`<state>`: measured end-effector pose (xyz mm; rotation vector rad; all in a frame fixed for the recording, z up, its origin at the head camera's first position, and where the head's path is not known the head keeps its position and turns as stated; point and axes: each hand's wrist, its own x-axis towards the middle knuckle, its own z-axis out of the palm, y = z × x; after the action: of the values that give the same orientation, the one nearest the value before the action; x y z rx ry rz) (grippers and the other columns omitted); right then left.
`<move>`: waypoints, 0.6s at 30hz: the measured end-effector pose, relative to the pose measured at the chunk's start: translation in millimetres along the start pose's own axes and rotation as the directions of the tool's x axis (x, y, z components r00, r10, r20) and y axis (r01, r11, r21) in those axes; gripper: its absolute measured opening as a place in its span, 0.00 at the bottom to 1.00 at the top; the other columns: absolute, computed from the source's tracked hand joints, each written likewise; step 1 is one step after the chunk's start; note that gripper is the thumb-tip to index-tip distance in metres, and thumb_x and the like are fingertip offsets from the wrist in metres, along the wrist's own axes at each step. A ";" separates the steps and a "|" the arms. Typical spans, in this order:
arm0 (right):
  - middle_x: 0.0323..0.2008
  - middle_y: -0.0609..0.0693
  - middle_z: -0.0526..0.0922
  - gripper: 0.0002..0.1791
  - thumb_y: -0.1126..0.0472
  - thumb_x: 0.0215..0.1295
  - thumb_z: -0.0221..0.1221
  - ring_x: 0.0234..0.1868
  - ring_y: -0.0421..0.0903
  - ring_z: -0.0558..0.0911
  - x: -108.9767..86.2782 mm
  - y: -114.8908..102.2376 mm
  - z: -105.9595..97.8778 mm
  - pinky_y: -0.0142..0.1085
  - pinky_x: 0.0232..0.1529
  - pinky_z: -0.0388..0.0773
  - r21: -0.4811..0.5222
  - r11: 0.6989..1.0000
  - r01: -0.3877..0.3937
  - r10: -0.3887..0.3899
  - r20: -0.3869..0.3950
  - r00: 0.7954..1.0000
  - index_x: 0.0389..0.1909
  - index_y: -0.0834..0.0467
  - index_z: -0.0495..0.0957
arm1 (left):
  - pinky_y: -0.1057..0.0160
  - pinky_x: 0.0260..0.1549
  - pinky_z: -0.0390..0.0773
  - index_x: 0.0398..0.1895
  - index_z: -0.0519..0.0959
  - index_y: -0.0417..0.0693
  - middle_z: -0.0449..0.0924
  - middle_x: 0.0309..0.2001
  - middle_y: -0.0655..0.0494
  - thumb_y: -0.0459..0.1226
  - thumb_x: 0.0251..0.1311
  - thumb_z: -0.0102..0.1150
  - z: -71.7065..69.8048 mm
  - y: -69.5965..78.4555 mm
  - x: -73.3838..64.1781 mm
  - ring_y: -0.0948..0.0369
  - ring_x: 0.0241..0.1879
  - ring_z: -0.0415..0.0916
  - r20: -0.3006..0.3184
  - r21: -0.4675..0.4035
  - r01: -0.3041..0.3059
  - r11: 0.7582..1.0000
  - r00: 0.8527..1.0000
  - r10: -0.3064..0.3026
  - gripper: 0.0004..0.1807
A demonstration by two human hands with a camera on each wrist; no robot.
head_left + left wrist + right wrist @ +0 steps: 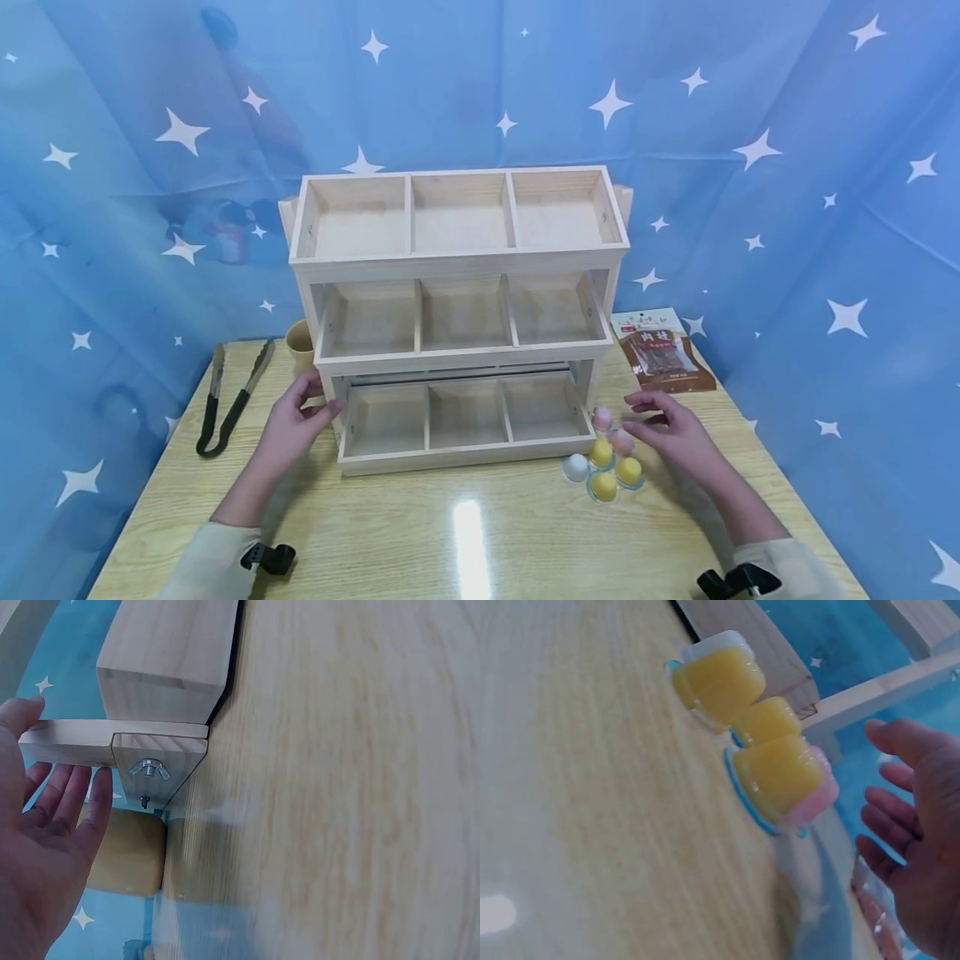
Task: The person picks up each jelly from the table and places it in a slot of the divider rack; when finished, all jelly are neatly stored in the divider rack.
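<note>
A three-tier wooden rack (465, 455), with three compartments in each tray, stands at the middle of the table. My left hand (302, 421) is at the rack's lower left; in the left wrist view its thumb and fingers (56, 799) lie on opposite sides of a wooden upright (75, 739), beside a wing nut (150, 768). Several small jelly cups, yellow (603, 486), pink (622, 442) and white (576, 467), are grouped at the rack's front right corner. To their right my right hand (678, 433) hovers with loosely bent fingers, holding nothing; the right wrist view shows a gap between hand and cups.
Black-handled tongs (232, 408) lie on the left side of the table. Behind the left hand stands a tan cup (300, 343), partly hidden by the rack. A brown food packet (663, 354) lies at the back right. Blue star-patterned cloth (465, 92) surrounds the table.
</note>
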<state>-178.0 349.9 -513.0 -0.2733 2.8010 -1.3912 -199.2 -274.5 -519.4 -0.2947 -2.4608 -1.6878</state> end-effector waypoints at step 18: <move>0.55 0.56 0.87 0.18 0.58 0.77 0.71 0.50 0.48 0.84 -11.2 20.0 9.1 0.33 0.48 0.84 0.078 0.997 -0.030 0.021 0.107 0.994 0.61 0.60 0.83 | 0.73 0.53 0.84 0.74 0.78 0.47 0.83 0.64 0.43 0.38 0.77 0.71 -0.2 4.5 -3.2 0.69 0.59 0.79 -0.027 0.013 0.019 1.000 0.999 -0.019 0.26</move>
<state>-169.3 356.2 -535.2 -0.3000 2.6487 -1.4334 -195.0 -273.4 -516.0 -0.2466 -2.4620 -1.6711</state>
